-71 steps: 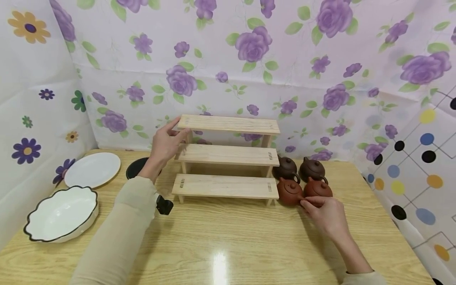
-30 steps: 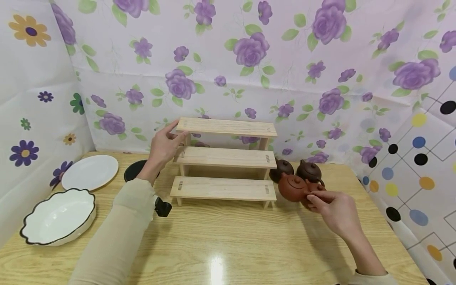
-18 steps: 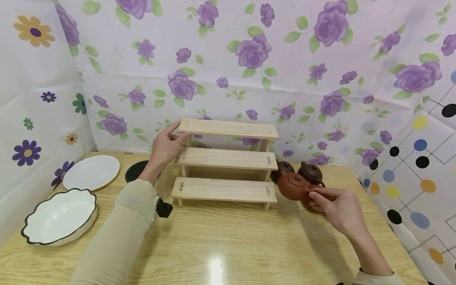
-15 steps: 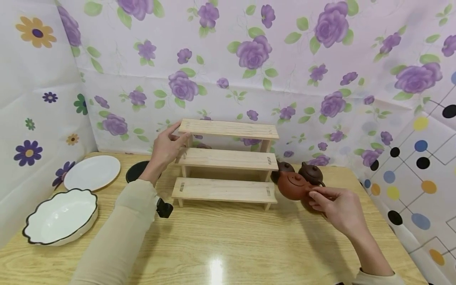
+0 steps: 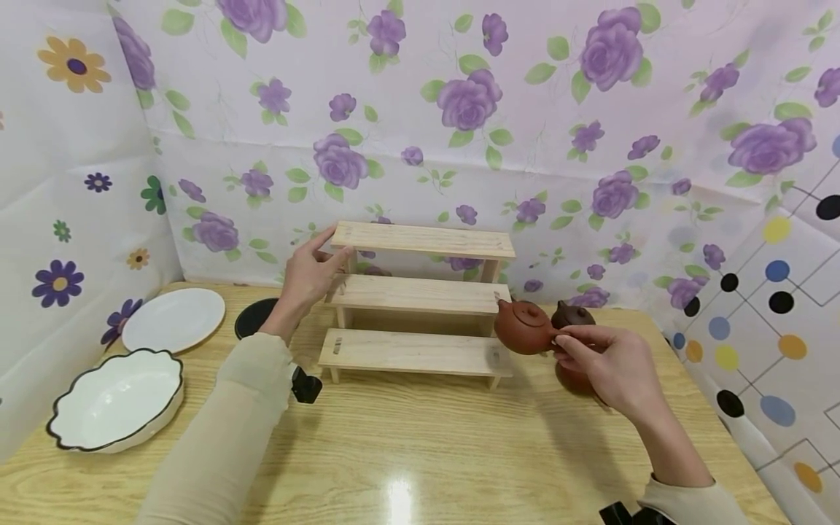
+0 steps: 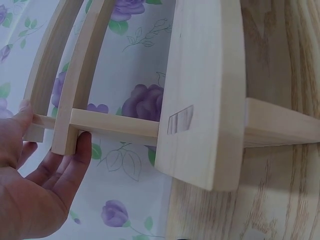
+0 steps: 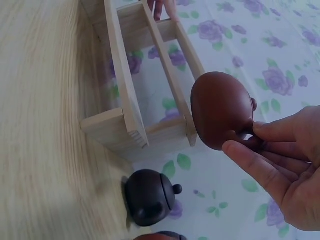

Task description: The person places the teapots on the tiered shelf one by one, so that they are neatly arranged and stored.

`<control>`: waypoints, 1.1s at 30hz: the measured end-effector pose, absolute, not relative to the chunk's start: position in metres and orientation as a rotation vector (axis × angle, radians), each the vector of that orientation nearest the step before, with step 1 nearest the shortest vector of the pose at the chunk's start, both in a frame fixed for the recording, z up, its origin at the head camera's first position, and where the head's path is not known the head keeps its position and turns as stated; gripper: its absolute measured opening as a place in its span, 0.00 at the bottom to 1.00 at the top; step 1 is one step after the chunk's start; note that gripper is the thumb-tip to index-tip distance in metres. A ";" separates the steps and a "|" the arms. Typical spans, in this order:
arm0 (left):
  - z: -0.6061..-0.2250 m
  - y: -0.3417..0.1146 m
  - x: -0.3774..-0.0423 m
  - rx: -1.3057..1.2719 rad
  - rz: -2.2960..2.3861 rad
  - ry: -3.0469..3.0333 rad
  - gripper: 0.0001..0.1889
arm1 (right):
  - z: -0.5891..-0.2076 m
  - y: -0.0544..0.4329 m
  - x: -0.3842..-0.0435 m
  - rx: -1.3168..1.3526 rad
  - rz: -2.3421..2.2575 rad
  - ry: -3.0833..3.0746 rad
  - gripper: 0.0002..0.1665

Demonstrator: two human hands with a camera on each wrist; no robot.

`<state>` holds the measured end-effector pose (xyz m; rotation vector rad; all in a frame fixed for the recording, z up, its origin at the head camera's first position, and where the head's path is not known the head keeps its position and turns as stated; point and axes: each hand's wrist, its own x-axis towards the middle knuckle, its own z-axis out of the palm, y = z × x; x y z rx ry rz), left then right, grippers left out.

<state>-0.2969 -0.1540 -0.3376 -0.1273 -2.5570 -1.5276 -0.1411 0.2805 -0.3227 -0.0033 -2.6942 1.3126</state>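
Red teapot held up beside the wooden stand

The right grip (image 5: 613,368) pinches the handle of a red teapot (image 5: 525,329) between thumb and fingers. The pot is off the desk (image 5: 367,430), lid on, its spout pointing away from this grip towards the right end of a three-tier wooden stand (image 5: 423,239). The left grip (image 5: 308,277) has its thumb and fingers about the stand's left end, at the top board.

A second red teapot (image 5: 574,380) is below the right grip, partly hidden by it, and a dark teapot (image 5: 571,315) stands just beyond its fingers. On the far side of the left grip from the stand are a black dish (image 5: 256,319), partly covered by the forearm, a white plate (image 5: 173,319) and, nearer the person, a dark-rimmed white bowl (image 5: 125,390).
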 end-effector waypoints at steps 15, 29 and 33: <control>-0.339 -0.154 -0.297 -0.129 -1.552 -2.541 0.37 | -0.319 0.256 -0.168 0.142 1.440 -2.564 0.20; -0.338 -0.154 -0.297 -0.114 -1.548 -2.531 0.36 | -0.321 0.243 -0.187 0.243 1.719 -2.359 0.20; -0.338 -0.154 -0.297 -0.115 -1.545 -2.533 0.36 | -0.320 0.240 -0.192 0.255 1.784 -2.349 0.21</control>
